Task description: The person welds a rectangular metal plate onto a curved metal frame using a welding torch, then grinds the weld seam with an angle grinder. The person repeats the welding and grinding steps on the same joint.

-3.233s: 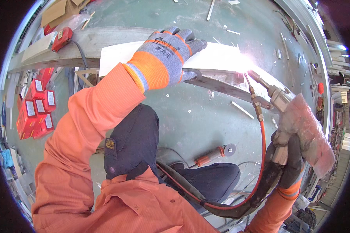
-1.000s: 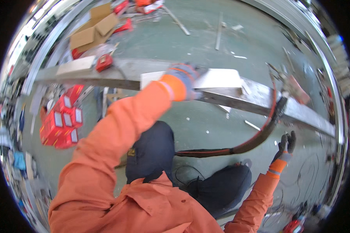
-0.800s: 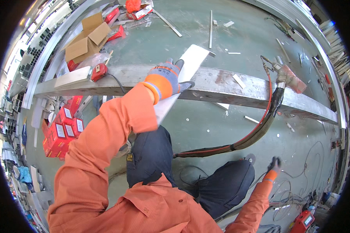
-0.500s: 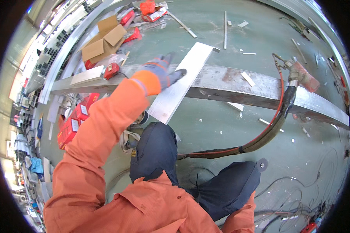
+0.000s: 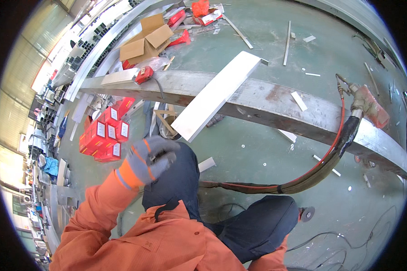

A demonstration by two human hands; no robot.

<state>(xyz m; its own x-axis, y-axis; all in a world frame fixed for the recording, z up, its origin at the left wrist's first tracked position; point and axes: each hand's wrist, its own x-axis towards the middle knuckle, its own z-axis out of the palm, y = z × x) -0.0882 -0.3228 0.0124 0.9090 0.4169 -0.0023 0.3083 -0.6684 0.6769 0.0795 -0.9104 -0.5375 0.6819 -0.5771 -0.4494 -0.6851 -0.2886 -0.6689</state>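
My left hand, in a grey and orange work glove, is above my left knee with fingers loosely bent and thumb apart. Nothing shows in its grasp. Just beyond it lies a white metal channel piece, set crosswise on a long steel beam, its near end overhanging. My right sleeve runs down beside my right leg; the right hand is hidden behind the knee. A small round grinding disc pokes out past that knee; whatever carries it is hidden.
On the beam sit a red tape measure and a white strip. A welding-type torch with a thick hose rests over its right part. Red boxes are stacked at left, an open carton farther back. Cables and offcuts litter the floor.
My left hand has left the white channel piece and drawn back toward my left knee. The channel piece stays across the beam. The view has shifted, showing more of the left side.
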